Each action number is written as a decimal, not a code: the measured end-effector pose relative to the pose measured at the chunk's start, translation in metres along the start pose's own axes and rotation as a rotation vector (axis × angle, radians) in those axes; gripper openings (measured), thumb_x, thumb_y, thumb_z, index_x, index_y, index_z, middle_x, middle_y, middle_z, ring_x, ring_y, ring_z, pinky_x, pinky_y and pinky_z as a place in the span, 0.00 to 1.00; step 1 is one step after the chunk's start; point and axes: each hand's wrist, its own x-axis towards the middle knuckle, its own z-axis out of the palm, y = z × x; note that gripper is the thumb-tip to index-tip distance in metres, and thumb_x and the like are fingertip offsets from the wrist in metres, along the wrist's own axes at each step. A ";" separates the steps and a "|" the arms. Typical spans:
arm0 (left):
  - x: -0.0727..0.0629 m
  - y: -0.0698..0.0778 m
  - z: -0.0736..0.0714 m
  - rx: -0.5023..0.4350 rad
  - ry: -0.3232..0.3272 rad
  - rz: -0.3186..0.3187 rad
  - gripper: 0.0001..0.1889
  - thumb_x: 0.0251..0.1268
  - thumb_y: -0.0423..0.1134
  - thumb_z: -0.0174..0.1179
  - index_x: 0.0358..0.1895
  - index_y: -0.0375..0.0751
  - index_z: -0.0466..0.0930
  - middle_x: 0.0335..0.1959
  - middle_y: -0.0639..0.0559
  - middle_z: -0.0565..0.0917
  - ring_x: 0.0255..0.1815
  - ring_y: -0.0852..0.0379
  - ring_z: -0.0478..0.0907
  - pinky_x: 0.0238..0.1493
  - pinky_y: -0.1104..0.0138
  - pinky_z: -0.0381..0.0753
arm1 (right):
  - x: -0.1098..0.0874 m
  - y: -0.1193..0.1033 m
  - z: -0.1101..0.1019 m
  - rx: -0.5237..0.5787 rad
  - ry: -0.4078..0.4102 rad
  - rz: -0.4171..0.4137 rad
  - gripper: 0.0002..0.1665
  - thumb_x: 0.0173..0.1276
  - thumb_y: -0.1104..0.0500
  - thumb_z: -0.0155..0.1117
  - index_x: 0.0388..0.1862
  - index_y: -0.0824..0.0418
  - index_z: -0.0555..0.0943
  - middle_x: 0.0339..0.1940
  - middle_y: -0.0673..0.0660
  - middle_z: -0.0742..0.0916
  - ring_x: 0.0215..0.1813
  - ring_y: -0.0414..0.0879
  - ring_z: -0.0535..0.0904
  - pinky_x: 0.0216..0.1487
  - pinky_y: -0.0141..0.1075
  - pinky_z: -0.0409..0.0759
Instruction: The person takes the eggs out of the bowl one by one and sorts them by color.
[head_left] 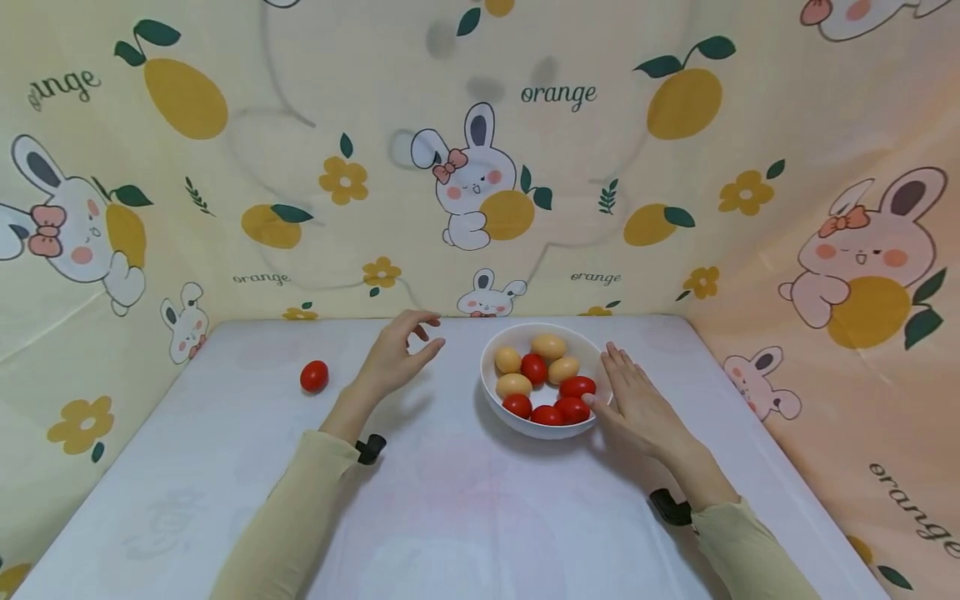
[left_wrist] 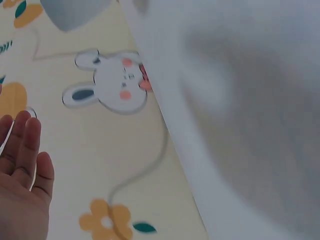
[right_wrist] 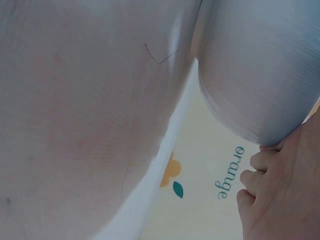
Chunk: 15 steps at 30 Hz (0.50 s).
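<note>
On the right half of the table stands a white bowl (head_left: 491,407) with several red tomatoes (head_left: 577,387) and several pale tan egg-shaped items (head_left: 513,385) in it. My right hand (head_left: 637,408) lies along the bowl's right side, its fingers straight and its thumb reaching over the rim. The right wrist view shows the fingers (right_wrist: 255,182) against the bowl's outer wall (right_wrist: 250,80). My left hand (head_left: 393,354) hovers over the table left of the bowl, fingers loosely bent, nothing in it. A single tomato (head_left: 313,377) lies farther left, apart from that hand.
The table (head_left: 465,508) has a white cover and ends at a patterned cloth backdrop (head_left: 585,158) with rabbits and oranges. Side cloths flank the table left and right. Black wrist straps (head_left: 371,450) sit on both wrists.
</note>
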 end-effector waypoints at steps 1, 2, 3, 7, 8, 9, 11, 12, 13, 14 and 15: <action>0.002 0.002 0.004 -0.005 -0.005 0.007 0.23 0.71 0.38 0.69 0.66 0.42 0.77 0.57 0.48 0.83 0.51 0.51 0.79 0.48 0.58 0.78 | 0.000 0.000 0.000 0.004 -0.003 0.001 0.56 0.78 0.31 0.48 0.84 0.70 0.49 0.86 0.67 0.50 0.85 0.66 0.43 0.82 0.62 0.46; 0.003 0.005 0.007 -0.007 -0.011 0.016 0.23 0.71 0.38 0.69 0.66 0.43 0.77 0.56 0.49 0.83 0.50 0.51 0.79 0.47 0.58 0.78 | 0.000 0.000 0.000 0.006 -0.007 0.005 0.56 0.78 0.30 0.49 0.84 0.70 0.48 0.87 0.67 0.49 0.86 0.66 0.42 0.82 0.62 0.45; 0.005 0.008 0.011 -0.009 -0.017 0.023 0.23 0.71 0.38 0.69 0.66 0.43 0.77 0.57 0.49 0.83 0.50 0.52 0.79 0.47 0.58 0.78 | 0.001 -0.001 0.000 0.009 -0.008 0.005 0.56 0.78 0.30 0.48 0.84 0.70 0.48 0.87 0.67 0.49 0.86 0.66 0.42 0.82 0.62 0.45; 0.012 0.018 0.025 -0.026 -0.038 0.072 0.23 0.70 0.38 0.68 0.66 0.41 0.77 0.56 0.48 0.83 0.49 0.52 0.79 0.46 0.59 0.78 | 0.001 -0.001 -0.001 0.009 -0.011 0.006 0.56 0.78 0.30 0.48 0.84 0.69 0.48 0.87 0.66 0.49 0.86 0.66 0.43 0.82 0.61 0.45; 0.014 0.021 0.029 -0.028 -0.042 0.090 0.23 0.70 0.38 0.68 0.66 0.40 0.77 0.56 0.48 0.83 0.49 0.51 0.79 0.47 0.59 0.79 | 0.001 -0.001 -0.001 0.006 -0.009 0.007 0.56 0.78 0.30 0.48 0.84 0.69 0.48 0.87 0.66 0.49 0.86 0.65 0.43 0.82 0.61 0.45; 0.016 0.024 0.032 -0.033 -0.047 0.106 0.23 0.70 0.37 0.69 0.66 0.39 0.77 0.56 0.48 0.83 0.49 0.51 0.79 0.47 0.59 0.79 | 0.001 -0.001 -0.001 0.004 -0.007 0.005 0.56 0.78 0.30 0.48 0.84 0.70 0.49 0.87 0.67 0.50 0.86 0.66 0.43 0.82 0.61 0.45; 0.019 0.029 0.039 -0.028 -0.062 0.132 0.23 0.70 0.38 0.69 0.66 0.39 0.78 0.56 0.48 0.83 0.49 0.52 0.79 0.49 0.59 0.80 | 0.001 -0.001 -0.001 0.003 -0.007 0.006 0.56 0.78 0.30 0.48 0.84 0.70 0.49 0.87 0.66 0.49 0.86 0.66 0.43 0.82 0.61 0.45; 0.021 0.032 0.042 -0.024 -0.072 0.142 0.23 0.70 0.38 0.69 0.65 0.40 0.78 0.56 0.48 0.83 0.49 0.52 0.79 0.49 0.59 0.80 | 0.001 -0.001 -0.002 0.003 -0.007 0.006 0.56 0.78 0.30 0.48 0.84 0.70 0.49 0.87 0.66 0.49 0.86 0.66 0.43 0.82 0.61 0.45; 0.023 0.035 0.044 -0.022 -0.084 0.151 0.22 0.70 0.38 0.69 0.64 0.39 0.78 0.56 0.48 0.83 0.49 0.52 0.79 0.50 0.60 0.80 | 0.001 -0.001 -0.002 0.005 -0.007 0.006 0.56 0.78 0.30 0.48 0.84 0.70 0.49 0.87 0.66 0.49 0.86 0.65 0.43 0.82 0.61 0.45; 0.025 0.038 0.047 -0.015 -0.098 0.159 0.22 0.71 0.39 0.69 0.64 0.40 0.78 0.56 0.49 0.83 0.49 0.53 0.79 0.51 0.60 0.81 | 0.001 0.000 -0.002 0.004 -0.006 0.005 0.56 0.78 0.30 0.48 0.84 0.70 0.49 0.87 0.66 0.49 0.86 0.65 0.43 0.82 0.61 0.45; 0.026 0.041 0.050 -0.012 -0.114 0.165 0.21 0.71 0.39 0.69 0.63 0.40 0.79 0.56 0.49 0.83 0.49 0.54 0.79 0.51 0.60 0.81 | 0.001 0.000 -0.002 0.005 -0.006 0.004 0.56 0.78 0.30 0.48 0.84 0.70 0.49 0.87 0.66 0.49 0.86 0.65 0.43 0.82 0.61 0.45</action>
